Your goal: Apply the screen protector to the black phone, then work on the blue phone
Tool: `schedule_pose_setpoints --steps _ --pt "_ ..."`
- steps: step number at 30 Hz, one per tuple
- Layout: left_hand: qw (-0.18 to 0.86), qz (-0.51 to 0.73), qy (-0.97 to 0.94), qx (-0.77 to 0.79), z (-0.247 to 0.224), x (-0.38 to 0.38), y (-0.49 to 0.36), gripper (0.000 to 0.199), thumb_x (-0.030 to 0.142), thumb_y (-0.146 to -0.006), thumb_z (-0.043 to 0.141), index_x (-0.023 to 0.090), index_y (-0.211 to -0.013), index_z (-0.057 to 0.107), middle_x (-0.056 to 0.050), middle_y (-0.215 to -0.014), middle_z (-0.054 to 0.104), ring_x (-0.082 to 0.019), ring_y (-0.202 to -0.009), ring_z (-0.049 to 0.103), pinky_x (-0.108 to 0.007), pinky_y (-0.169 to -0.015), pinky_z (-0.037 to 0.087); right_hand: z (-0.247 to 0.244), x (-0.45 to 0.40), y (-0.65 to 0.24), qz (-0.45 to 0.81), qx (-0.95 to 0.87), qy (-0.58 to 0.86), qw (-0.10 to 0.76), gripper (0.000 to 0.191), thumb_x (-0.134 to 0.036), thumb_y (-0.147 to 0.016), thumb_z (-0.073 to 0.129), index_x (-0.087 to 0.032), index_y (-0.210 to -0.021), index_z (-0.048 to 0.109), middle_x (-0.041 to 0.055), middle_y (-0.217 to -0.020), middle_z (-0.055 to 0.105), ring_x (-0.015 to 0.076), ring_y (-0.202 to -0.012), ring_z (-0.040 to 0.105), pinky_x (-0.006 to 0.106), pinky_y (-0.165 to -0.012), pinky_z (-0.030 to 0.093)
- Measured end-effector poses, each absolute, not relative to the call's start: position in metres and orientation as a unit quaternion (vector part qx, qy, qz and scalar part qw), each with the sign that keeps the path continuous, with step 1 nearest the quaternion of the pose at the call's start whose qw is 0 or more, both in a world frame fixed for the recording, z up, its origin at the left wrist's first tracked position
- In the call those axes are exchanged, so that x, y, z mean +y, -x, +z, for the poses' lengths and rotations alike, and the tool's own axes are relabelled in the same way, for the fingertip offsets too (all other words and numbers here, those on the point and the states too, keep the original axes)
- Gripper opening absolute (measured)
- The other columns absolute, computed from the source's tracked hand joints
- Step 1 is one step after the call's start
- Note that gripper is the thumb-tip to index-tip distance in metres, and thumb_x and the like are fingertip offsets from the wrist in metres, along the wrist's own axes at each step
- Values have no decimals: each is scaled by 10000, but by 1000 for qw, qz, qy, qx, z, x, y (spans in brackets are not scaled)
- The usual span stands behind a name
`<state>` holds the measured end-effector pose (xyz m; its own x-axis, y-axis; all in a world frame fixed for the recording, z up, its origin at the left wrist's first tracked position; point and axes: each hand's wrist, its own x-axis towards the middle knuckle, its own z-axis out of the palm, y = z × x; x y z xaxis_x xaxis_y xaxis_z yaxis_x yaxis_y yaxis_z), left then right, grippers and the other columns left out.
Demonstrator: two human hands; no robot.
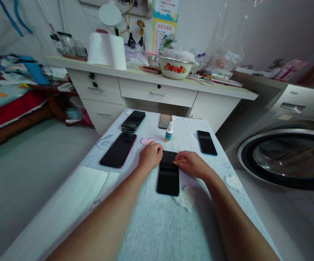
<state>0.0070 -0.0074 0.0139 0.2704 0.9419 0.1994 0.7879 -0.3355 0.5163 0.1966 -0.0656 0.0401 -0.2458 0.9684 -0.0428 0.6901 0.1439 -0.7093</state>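
Note:
A black phone (pixel 168 177) lies flat, screen up, on the light patterned tablecloth (pixel 151 224). At its upper left edge is my left hand (pixel 150 155), fingers curled together; anything in them is hidden. My right hand (pixel 187 162) is at the phone's upper right edge, its fingers pinched together over the screen's side on something too small to make out. A small white bottle (pixel 169 132) with a blue and yellow label stands upright just beyond the phone.
Left of my hands lie a large dark phone (pixel 119 149) and a stack of phones (pixel 133 120). A phone with a blue edge (pixel 207 143) is at the right, a brownish one (pixel 165 120) at the back. Beyond stand a white desk (pixel 157 95) and a washing machine (pixel 284 134).

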Motion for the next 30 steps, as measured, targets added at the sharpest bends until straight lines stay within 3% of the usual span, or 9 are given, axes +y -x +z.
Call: schedule_pose_setpoints --steps 4,12,21,30 --pt "158 240 -781 554 14 -8 -7 164 199 -822 484 226 -834 646 -15 -933 617 -155 -893 590 -259 -738 421 37 -66 -200 380 -713 552 208 61 -244 -807 589 -188 -787 603 -26 -640 594 100 -585 526 206 -547 380" --pt "157 241 -781 554 13 -8 -7 164 193 -826 488 226 -839 648 -17 -946 620 -145 -885 581 -247 -739 419 37 -66 -200 373 -708 557 223 76 -257 -804 595 -186 -799 622 -15 -668 614 109 -611 543 217 -566 395" --pt "155 241 -783 553 12 -8 -7 162 193 -825 488 225 -841 646 -18 -941 620 -149 -898 583 -248 -750 423 40 -64 -197 191 -757 581 230 118 -277 -839 595 -193 -834 677 20 -794 655 142 -731 579 246 -671 414" --pt "158 235 -780 558 16 -9 -7 163 191 -826 491 226 -846 649 -19 -951 622 -153 -909 586 -252 -758 431 44 -65 -187 92 -752 622 197 135 -239 -872 568 -193 -908 690 46 -859 642 156 -801 582 251 -734 402"
